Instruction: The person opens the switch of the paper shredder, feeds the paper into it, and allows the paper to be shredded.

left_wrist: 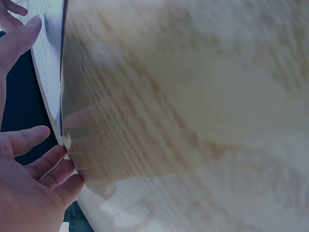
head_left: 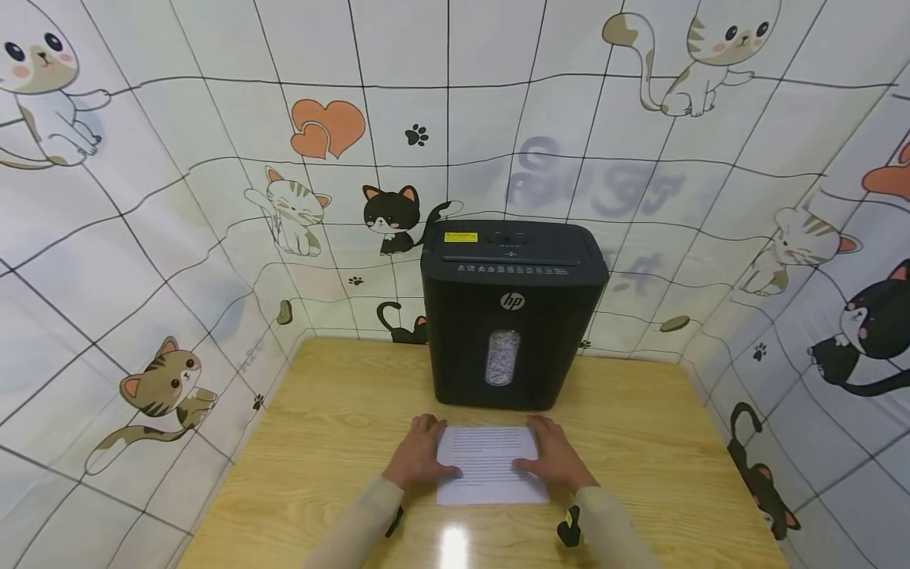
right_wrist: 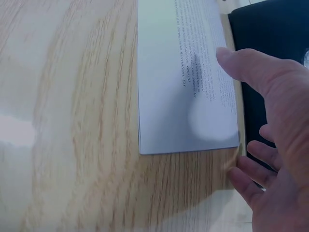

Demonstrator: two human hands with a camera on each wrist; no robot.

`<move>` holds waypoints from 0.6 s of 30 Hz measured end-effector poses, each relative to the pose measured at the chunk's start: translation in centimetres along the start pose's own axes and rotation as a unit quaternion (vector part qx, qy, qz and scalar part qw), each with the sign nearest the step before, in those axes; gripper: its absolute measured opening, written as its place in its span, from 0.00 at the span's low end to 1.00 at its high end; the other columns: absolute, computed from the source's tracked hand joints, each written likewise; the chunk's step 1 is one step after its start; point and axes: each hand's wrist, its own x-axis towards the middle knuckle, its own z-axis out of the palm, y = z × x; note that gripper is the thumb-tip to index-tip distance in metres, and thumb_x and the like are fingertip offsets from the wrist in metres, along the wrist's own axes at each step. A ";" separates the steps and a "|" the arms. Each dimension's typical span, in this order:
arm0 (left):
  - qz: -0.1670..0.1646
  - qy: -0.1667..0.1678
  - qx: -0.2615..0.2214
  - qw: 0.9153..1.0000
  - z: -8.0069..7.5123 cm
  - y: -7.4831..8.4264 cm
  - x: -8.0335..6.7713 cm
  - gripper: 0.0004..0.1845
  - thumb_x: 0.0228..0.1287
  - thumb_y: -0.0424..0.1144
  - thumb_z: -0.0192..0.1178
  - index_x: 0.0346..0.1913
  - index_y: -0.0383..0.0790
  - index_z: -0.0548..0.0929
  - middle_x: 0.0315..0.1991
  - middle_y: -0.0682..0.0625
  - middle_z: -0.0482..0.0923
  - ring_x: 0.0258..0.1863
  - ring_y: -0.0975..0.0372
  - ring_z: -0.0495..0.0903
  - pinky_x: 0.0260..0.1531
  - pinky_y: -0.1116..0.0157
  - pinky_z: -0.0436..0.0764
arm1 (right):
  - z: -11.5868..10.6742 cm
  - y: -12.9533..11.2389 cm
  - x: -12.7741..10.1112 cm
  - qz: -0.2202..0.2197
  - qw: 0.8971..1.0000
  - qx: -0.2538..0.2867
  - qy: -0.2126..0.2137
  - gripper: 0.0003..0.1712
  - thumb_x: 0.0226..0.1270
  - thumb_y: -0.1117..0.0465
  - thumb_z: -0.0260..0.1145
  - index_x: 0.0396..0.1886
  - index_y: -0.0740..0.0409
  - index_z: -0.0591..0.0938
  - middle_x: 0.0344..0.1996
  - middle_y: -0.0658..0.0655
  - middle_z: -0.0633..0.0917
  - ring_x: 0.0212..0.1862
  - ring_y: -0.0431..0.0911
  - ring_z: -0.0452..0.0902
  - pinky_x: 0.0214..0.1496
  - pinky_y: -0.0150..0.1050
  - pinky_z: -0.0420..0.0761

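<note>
Head view: a printed paper (head_left: 489, 466) lies text side up on the wooden table (head_left: 327, 450), between the two hands and just in front of a black shredder (head_left: 508, 318). The likeliest fault, judged from this layout, is skew: should one hand press harder than the other, the paper would turn on the smooth tabletop. A forward push could also run its far edge into the shredder's base. The right wrist view shows a doubled edge at one corner, suggesting more than one layer; uneven thumb pressure might slide these out of line. The left hand (head_left: 419, 457) borders the paper's left side, the right hand (head_left: 558, 457) its right; each thumb reaches inward over the sheet. On both hands thumb and fingers stand apart, clamped on nothing; whether the thumb tips touch the paper cannot be told. Beyond, the shredder stands upright before a cat-patterned wall covering (head_left: 398, 47).
</note>
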 end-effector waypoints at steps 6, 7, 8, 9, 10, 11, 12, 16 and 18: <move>-0.009 -0.009 0.016 1.000 0.3 0.5 0.1 0.50 0.41 0.60 0.81 0.65 0.33 0.78 0.60 0.38 0.71 0.57 0.50 0.68 0.50 0.53 0.83 | 0.5 0.0 0.0 -0.002 0.998 -0.058 0.013 0.56 0.44 0.45 0.85 0.69 0.69 0.73 0.65 0.68 0.76 0.65 0.65 0.69 0.68 0.62 0.72; -0.012 -0.012 0.020 1.000 0.4 0.5 0.0 0.49 0.42 0.61 0.80 0.65 0.34 0.78 0.61 0.38 0.71 0.58 0.50 0.68 0.51 0.53 0.83 | 0.6 0.0 0.0 -0.001 0.998 -0.064 0.012 0.56 0.44 0.45 0.85 0.69 0.68 0.73 0.65 0.68 0.76 0.65 0.65 0.69 0.68 0.62 0.72; -0.013 -0.014 0.026 0.999 0.4 0.5 0.0 0.49 0.42 0.61 0.80 0.65 0.34 0.78 0.61 0.39 0.70 0.58 0.50 0.69 0.51 0.53 0.83 | 0.7 0.0 0.0 -0.001 0.997 -0.074 0.010 0.56 0.44 0.45 0.85 0.69 0.69 0.73 0.65 0.68 0.75 0.65 0.65 0.69 0.68 0.62 0.72; -0.013 -0.014 0.029 0.999 0.3 0.5 0.0 0.50 0.42 0.62 0.80 0.65 0.34 0.78 0.61 0.39 0.71 0.58 0.50 0.69 0.52 0.53 0.82 | 0.8 -0.1 0.0 0.000 0.997 -0.072 0.011 0.56 0.44 0.46 0.85 0.69 0.69 0.73 0.65 0.68 0.75 0.65 0.65 0.68 0.68 0.62 0.72; -0.015 -0.015 0.029 0.999 0.3 0.6 0.0 0.50 0.43 0.62 0.80 0.65 0.33 0.78 0.61 0.39 0.71 0.59 0.50 0.69 0.53 0.53 0.82 | 0.8 -0.2 0.0 0.001 0.997 -0.072 0.011 0.55 0.44 0.46 0.85 0.69 0.69 0.73 0.65 0.68 0.75 0.65 0.65 0.68 0.68 0.63 0.72; -0.015 -0.015 0.029 0.999 0.3 0.6 -0.1 0.50 0.43 0.62 0.80 0.65 0.33 0.78 0.61 0.39 0.71 0.59 0.50 0.69 0.54 0.53 0.82 | 0.8 -0.3 0.0 0.005 0.997 -0.072 0.008 0.55 0.45 0.46 0.85 0.69 0.69 0.74 0.65 0.67 0.75 0.65 0.64 0.67 0.68 0.62 0.71; -0.017 -0.015 0.029 0.999 0.3 0.6 -0.1 0.50 0.43 0.62 0.80 0.66 0.33 0.78 0.62 0.39 0.71 0.59 0.50 0.69 0.54 0.53 0.81 | 0.8 -0.4 0.1 0.009 0.997 -0.073 0.005 0.54 0.46 0.46 0.85 0.69 0.68 0.74 0.65 0.67 0.74 0.66 0.64 0.67 0.69 0.62 0.71; -0.026 -0.020 0.025 0.999 0.2 0.7 -0.2 0.50 0.44 0.62 0.80 0.67 0.34 0.77 0.62 0.40 0.71 0.60 0.50 0.69 0.55 0.53 0.81 | 0.7 -0.8 0.0 0.014 0.997 -0.069 -0.005 0.51 0.48 0.46 0.84 0.67 0.69 0.76 0.64 0.65 0.74 0.65 0.62 0.66 0.69 0.60 0.71; -0.028 -0.020 0.021 0.999 0.2 0.8 -0.2 0.50 0.43 0.62 0.80 0.66 0.33 0.78 0.62 0.40 0.71 0.59 0.50 0.69 0.54 0.53 0.81 | 0.6 -0.9 -0.1 0.018 0.997 -0.069 -0.010 0.49 0.49 0.47 0.84 0.66 0.69 0.77 0.64 0.64 0.74 0.64 0.60 0.66 0.69 0.59 0.71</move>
